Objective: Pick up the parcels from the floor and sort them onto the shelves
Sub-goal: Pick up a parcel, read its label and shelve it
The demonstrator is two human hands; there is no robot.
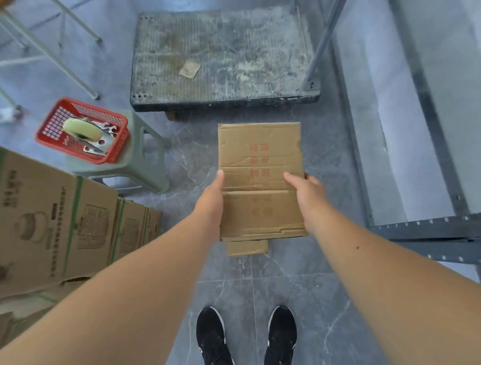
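Note:
A flat brown cardboard piece [259, 166] with faded red print is held out in front of me above the grey floor. My left hand [211, 200] grips its left edge, thumb along the side. My right hand [306, 196] grips its right edge, thumb on top. A smaller flap sticks out beneath its near end. The grey metal shelf unit [425, 223] stands at the right, its near corner close to my right forearm. Printed cardboard boxes [47, 218] are stacked at the left.
A dirty flat platform trolley [222, 57] sits ahead on the floor. A red basket [81, 130] holding a tape dispenser rests on a grey-green plastic stool [141, 161]. Metal chair legs [47, 36] stand at the far left. My black shoes [246, 340] are below.

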